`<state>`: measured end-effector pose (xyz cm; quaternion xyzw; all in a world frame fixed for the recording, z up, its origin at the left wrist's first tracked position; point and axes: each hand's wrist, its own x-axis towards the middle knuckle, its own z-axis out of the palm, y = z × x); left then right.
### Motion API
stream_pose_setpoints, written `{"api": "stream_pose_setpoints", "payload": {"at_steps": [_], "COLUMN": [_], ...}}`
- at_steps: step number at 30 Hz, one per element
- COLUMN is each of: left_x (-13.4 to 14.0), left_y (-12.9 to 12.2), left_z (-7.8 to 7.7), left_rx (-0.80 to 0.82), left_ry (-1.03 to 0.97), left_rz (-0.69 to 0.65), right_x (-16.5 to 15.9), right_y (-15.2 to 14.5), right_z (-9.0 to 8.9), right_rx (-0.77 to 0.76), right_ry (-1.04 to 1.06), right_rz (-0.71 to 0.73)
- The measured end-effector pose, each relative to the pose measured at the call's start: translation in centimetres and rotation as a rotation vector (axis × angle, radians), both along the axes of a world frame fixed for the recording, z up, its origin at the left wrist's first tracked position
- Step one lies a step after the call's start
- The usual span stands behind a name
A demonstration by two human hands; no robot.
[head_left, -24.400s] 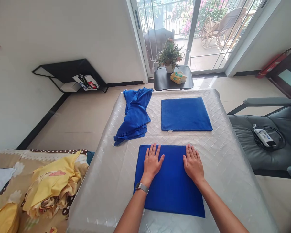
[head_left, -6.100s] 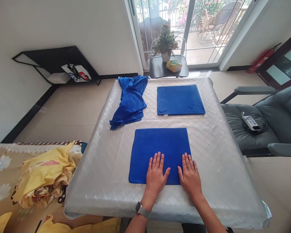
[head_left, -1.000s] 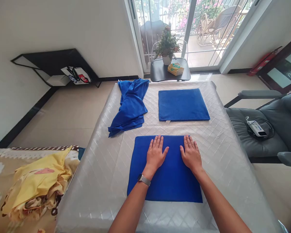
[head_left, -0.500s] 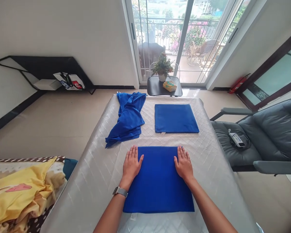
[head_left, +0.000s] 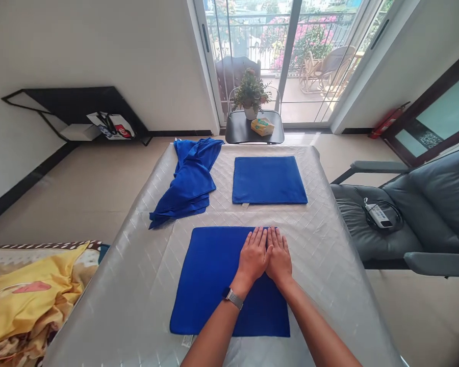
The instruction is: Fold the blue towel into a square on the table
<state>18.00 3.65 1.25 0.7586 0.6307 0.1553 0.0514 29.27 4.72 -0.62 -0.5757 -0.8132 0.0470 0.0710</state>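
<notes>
A flat blue cloth [head_left: 210, 280], rectangular and with a small white tag at its near left edge, lies in front of me on the light quilted surface [head_left: 137, 285]. My left hand [head_left: 254, 257] rests flat on the cloth's right half, fingers stretched out, with a watch [head_left: 233, 297] on that wrist. Right beside it, my right hand [head_left: 279, 257] lies flat along the cloth's far right corner, its fingers straight. The two hands touch or nearly touch at the thumbs. Neither hand grasps anything.
Farther off lie a flat blue cloth [head_left: 270, 180] and, to its left, a crumpled blue cloth heap [head_left: 193, 178]. A grey armchair [head_left: 363, 219] stands at the right. Beyond the far edge is a black folding chair [head_left: 237, 133] with a potted plant [head_left: 250, 94] and tissue pack [head_left: 262, 127].
My left hand has moved right across the cloth, from its left edge to beside my right hand. The right hand stays near the right edge. The view has shifted slightly.
</notes>
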Motion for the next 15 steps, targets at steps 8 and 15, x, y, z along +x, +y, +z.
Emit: {"api": "stream_pose_setpoints", "payload": {"at_steps": [8,15], "left_x": [-6.8,-15.0], "left_y": [-1.4,-3.5], "left_z": [-1.3,-2.3], "left_rx": [-0.021,0.003], "left_ry": [0.08,0.104], "left_rz": [0.066,0.177], "right_x": [-0.5,-0.5], "right_y": [0.1,0.1], "right_z": [0.3,0.0], "right_rx": [0.001,-0.006], "right_ry": [0.039,0.004], "right_rz": [-0.073,-0.096]}}
